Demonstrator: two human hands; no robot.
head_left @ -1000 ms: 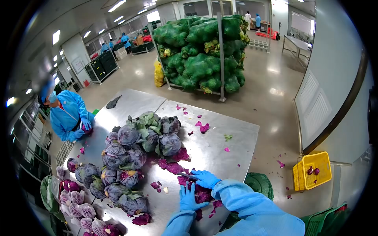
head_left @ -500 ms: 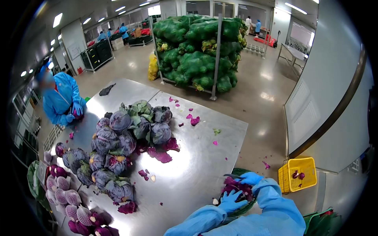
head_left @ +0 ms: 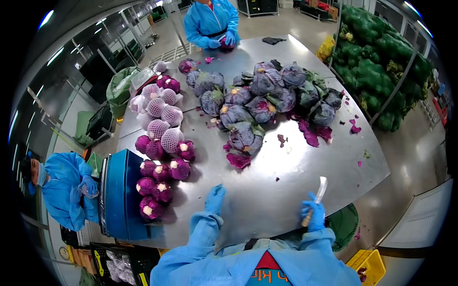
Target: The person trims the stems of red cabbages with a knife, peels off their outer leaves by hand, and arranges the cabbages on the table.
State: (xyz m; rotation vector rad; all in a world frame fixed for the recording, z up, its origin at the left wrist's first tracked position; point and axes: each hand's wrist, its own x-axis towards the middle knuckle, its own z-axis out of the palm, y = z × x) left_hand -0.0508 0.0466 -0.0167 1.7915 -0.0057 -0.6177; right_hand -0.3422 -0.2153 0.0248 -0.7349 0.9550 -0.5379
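My right hand [head_left: 313,213], in a blue glove, grips a knife [head_left: 321,189] by its light handle, blade pointing up and away from me. It is over the table's near edge, beside a green mesh-lined bin [head_left: 344,227]. My left hand [head_left: 215,199], also gloved, hovers by the near edge with its fingers extended and nothing visible in them. Left of it are trimmed red cabbages [head_left: 180,168] with pale cut stems. Farther off lies a heap of untrimmed red cabbages [head_left: 245,137] with dull outer leaves. Loose purple leaves [head_left: 238,160] lie beside the heap.
Cabbages in white foam nets [head_left: 171,115] stand on the metal table [head_left: 267,195]. Blue crates [head_left: 126,195] stand at its left end, near a person [head_left: 67,190]. Another person [head_left: 212,21] handles a cabbage opposite. A yellow basket [head_left: 369,264] sits low right; green sacks [head_left: 377,76] fill a rack.
My view has turned left. My hands have left the purple leaves at the green bin; the left has moved away leftward over the table, and the knife now shows upright in the right.
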